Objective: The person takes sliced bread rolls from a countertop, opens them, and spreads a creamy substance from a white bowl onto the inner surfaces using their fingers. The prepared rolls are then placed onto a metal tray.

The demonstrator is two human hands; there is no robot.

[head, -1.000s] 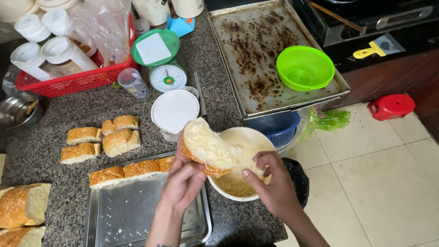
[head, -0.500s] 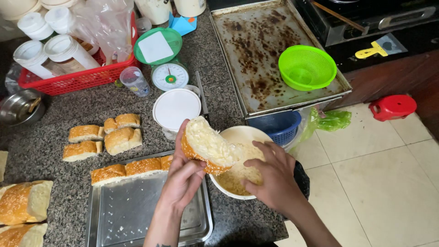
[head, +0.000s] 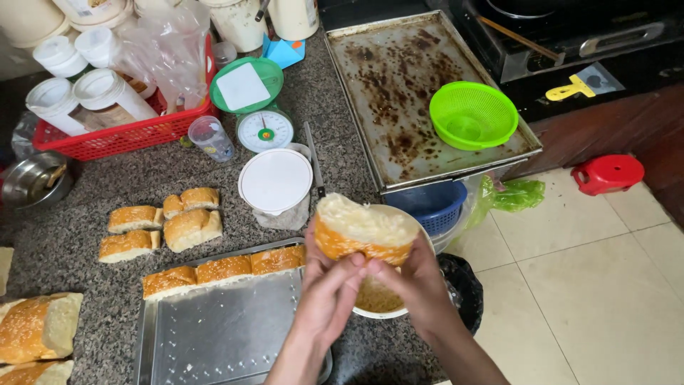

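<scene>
1. A piece of bread (head: 363, 232), crusty and golden below with a pale spread on its cut face, is clamped between the fingers of both hands near the centre of the view.
2. The left hand (head: 329, 289) is wrapped round the near left end of the bread, fingers together on the crust.
3. The right hand (head: 415, 285) is closed on the near right end, its fingertips meeting those of the left hand under the bread.
4. The bread is held just above a pale bowl (head: 376, 299) of yellowish mixture, which sits at the bench's edge, at 6 o'clock from the bread.
5. At 8 o'clock from the hands a metal tray (head: 221, 335) is seen, with a row of three bread pieces (head: 224, 269) along its far rim.
6. At 9 o'clock, further bread chunks (head: 160, 224) are laid on the speckled stone bench (head: 64, 242).
7. At 11 o'clock a round white lid (head: 276, 180) is found, with a green kitchen scale (head: 256, 107) beyond it.
8. At 1 o'clock a stained baking sheet (head: 399, 107) is seen, carrying a green colander (head: 473, 114).
9. A blue basket (head: 431, 203) is tucked under the sheet's near edge.
</scene>
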